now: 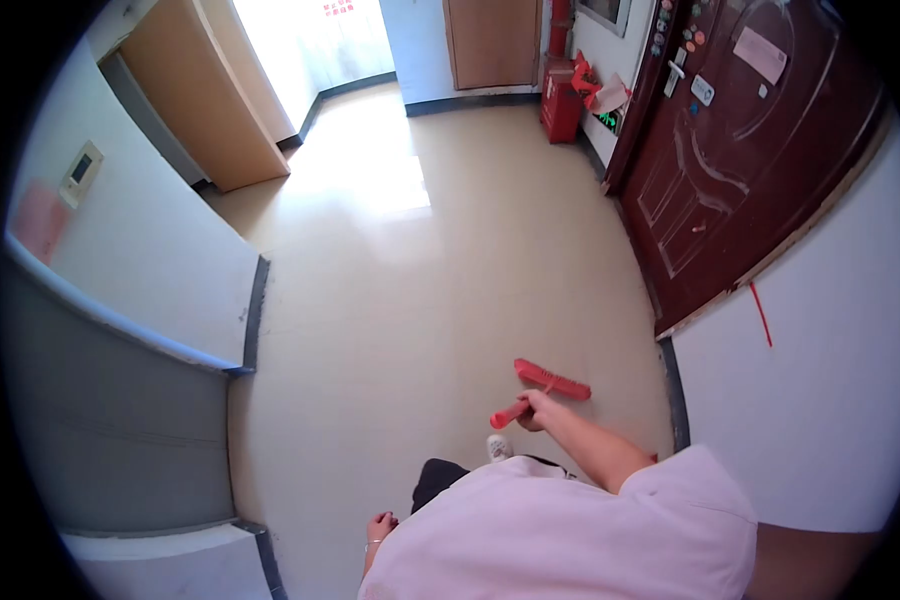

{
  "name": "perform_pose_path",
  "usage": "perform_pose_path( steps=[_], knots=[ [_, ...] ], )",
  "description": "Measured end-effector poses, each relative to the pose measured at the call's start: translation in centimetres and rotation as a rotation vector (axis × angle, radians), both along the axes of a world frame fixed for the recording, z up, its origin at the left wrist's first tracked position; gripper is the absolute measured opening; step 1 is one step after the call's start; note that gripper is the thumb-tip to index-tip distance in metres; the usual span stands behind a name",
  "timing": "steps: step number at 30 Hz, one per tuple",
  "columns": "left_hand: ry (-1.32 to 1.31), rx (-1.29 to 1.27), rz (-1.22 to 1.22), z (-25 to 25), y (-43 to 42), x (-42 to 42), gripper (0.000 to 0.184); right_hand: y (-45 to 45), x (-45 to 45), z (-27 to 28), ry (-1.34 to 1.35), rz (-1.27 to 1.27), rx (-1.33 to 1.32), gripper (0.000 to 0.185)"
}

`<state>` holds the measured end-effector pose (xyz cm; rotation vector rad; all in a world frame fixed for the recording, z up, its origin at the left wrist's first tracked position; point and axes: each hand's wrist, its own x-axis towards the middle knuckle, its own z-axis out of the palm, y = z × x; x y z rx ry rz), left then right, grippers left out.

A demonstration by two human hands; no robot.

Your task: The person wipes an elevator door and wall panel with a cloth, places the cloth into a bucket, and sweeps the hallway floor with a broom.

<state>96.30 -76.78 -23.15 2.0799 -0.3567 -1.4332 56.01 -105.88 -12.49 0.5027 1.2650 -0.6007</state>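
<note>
Here we are, looking down at a pale, glossy floor (pixel 360 330), and it's the right hand (pixel 533 411) that has the action: its fingers are wrapped around the handle (pixel 507 415) of what looks like a red broom (pixel 541 373). We see the handle's end poking out toward the near left, while the broad head (pixel 572 388) sits on the far side of that grip, just beyond the knuckles and a touch to the right. Watch the angles! The handle slants from near left to far right, strongly foreshortened from up here; the head lies across it, its long axis running from far left to near right. Is it touching the floor or a shade above? We can't tell.

And the left hand (pixel 380 526)? Well out of it, down at the near left beside the pink shirt (pixel 570 540), a thin bracelet (pixel 373 542) at the wrist. Its fingers look curled, but we can't tell whether anything is inside them. So the right hand is clearly the nearer one to that head.

Just to the near left of the grip we spot a white shoe (pixel 499 448), and over on the right stands a dark red door (pixel 715 170), well apart from the broom.
</note>
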Motion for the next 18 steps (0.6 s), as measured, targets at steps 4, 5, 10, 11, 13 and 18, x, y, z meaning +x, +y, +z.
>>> perform_pose_path(
  steps=[4, 5, 10, 11, 13, 18],
  knots=[
    [-0.267, 0.055, -0.368, -3.8, -3.5, 2.2, 0.027, -2.6, -1.0, -2.3, 0.04, -0.04, 0.119, 0.013],
    [-0.335, 0.063, -0.467, -4.6, -4.4, 3.3, 0.027, -3.3, -1.4, -2.8, 0.027, -0.019, 0.177, 0.01],
    [-0.284, 0.112, -0.581, -6.3, -15.0, 10.2, 0.026, -5.6, -5.4, -10.0, -0.03, 0.001, -0.071, 0.01],
    [-0.278, 0.113, -0.605, -6.3, -18.7, 11.7, 0.025, -6.6, -5.4, -10.4, 0.038, -0.011, -0.168, 0.009],
    [-0.264, 0.098, -0.646, -6.4, -26.3, 14.4, 0.024, -9.7, -4.0, -7.3, 0.057, -0.117, -0.073, 0.014],
    [-0.182, -0.069, -0.61, 0.5, -50.1, 16.4, 0.023, -17.5, 4.4, -2.0, 0.295, -0.509, -0.1, 0.02]
  ],
)
